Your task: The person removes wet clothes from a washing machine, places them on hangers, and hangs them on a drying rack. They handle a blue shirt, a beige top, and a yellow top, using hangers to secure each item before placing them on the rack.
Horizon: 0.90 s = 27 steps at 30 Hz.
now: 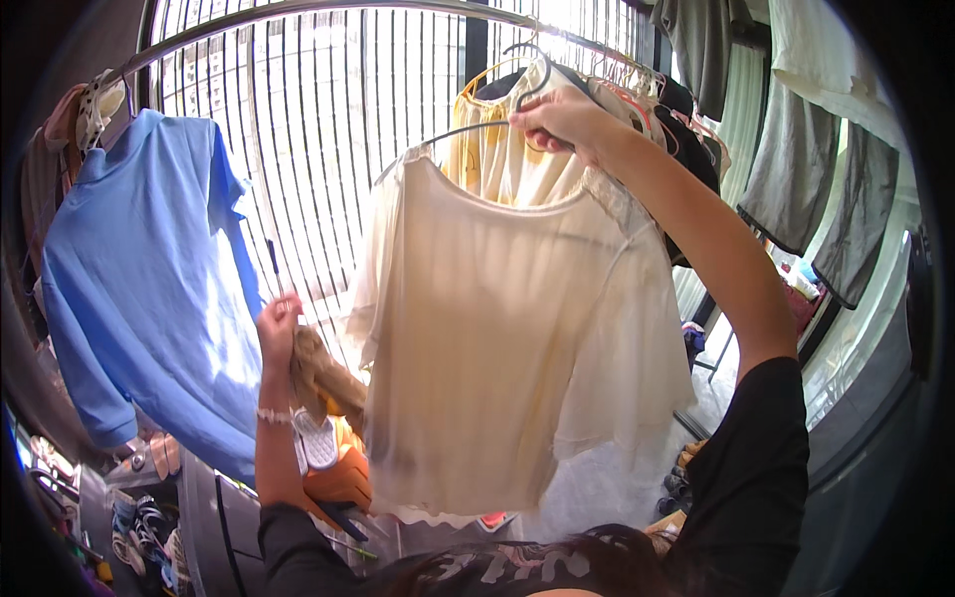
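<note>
My right hand (550,121) is raised, its fingers closed on a dark clothes hanger (468,131) just below the rail. A cream short-sleeved blouse (477,321) hangs from that hanger, facing me, with lace at its shoulders. Lower, between the blouse and a blue collared shirt (157,254), my left hand (278,330) pinches a thin rod-like thing with a dark tip (272,256); whether it is part of a hanger I cannot tell. Brown cloth (317,366) lies beside this hand, partly behind the blouse. The blue shirt hangs at the left from the metal rail (298,7).
More garments on hangers (634,104) crowd the rail behind my right hand. Grey trousers (794,164) hang at the right. A barred window (313,149) stands behind the rail. Below are an orange thing (343,474), a white quilted slipper (317,440) and shoes (142,530) at the lower left.
</note>
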Tool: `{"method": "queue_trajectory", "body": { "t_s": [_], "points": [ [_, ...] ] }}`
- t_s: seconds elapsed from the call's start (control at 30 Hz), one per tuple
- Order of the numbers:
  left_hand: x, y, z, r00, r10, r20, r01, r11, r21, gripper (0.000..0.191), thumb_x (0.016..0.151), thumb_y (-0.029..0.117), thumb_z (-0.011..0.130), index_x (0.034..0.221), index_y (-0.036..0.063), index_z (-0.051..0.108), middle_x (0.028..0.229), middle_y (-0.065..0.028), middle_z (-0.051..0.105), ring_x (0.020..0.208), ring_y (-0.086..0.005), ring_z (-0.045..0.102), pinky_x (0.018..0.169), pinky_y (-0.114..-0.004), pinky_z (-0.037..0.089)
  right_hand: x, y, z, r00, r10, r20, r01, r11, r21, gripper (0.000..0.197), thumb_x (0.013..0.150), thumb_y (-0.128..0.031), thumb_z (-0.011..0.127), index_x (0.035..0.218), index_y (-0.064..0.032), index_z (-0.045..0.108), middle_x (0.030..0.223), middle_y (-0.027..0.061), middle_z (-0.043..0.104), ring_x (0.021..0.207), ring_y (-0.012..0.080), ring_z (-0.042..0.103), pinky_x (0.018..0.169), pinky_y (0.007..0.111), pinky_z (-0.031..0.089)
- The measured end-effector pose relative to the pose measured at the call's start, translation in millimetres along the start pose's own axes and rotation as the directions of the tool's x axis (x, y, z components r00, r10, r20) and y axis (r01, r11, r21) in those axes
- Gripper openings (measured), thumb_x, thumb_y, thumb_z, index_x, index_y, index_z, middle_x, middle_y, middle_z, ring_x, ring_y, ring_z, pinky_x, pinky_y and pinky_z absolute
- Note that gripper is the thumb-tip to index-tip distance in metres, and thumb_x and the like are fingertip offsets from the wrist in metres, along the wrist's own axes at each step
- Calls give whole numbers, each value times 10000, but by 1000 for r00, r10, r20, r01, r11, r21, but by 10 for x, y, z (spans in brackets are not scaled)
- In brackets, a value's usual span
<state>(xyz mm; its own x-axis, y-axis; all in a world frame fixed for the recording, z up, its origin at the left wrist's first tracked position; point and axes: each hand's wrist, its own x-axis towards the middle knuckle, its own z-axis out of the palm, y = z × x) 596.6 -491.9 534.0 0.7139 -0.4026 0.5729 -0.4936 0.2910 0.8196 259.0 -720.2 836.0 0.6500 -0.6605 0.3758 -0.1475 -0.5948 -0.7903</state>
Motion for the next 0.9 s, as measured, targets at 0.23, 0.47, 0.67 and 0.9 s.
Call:
{"method": "queue_trajectory", "body": {
  "t_s": [0.23,0.47,0.67,0.9],
  "points": [
    [-1295,-871,-193,956,-270,113,270,963,9,153,807,-4,605,957,-34,595,766,-39,615,674,-86,568,601,-220,471,982,-543,-160,931,-97,-352,70,993,-90,94,776,-41,659,754,43,624,603,67,573,445,87,497,354,185,376],
    [-2077,-1077,-542,884,-464,-54,458,884,-93,121,831,45,609,936,-13,588,747,-43,612,642,-105,579,607,-228,477,2042,-431,-619,840,-355,-409,331,934,-131,63,711,1,653,703,55,622,559,73,569,421,98,512,338,213,369],
    [-2187,-914,-570,817,-563,-123,531,819,-218,132,821,32,618,943,5,575,717,-57,614,622,-96,566,580,-216,451,2476,-186,-352,763,-296,-575,245,955,-167,88,729,-6,669,740,69,625,585,86,593,436,114,544,373,220,452],
    [-2000,-257,-815,907,-374,-195,313,907,-283,138,869,43,567,1003,21,544,672,1,531,595,-52,478,557,-177,384,2461,135,-204,832,-239,-500,137,963,-231,165,759,-87,699,722,39,600,637,100,611,474,121,576,401,218,496]
  ]
}}
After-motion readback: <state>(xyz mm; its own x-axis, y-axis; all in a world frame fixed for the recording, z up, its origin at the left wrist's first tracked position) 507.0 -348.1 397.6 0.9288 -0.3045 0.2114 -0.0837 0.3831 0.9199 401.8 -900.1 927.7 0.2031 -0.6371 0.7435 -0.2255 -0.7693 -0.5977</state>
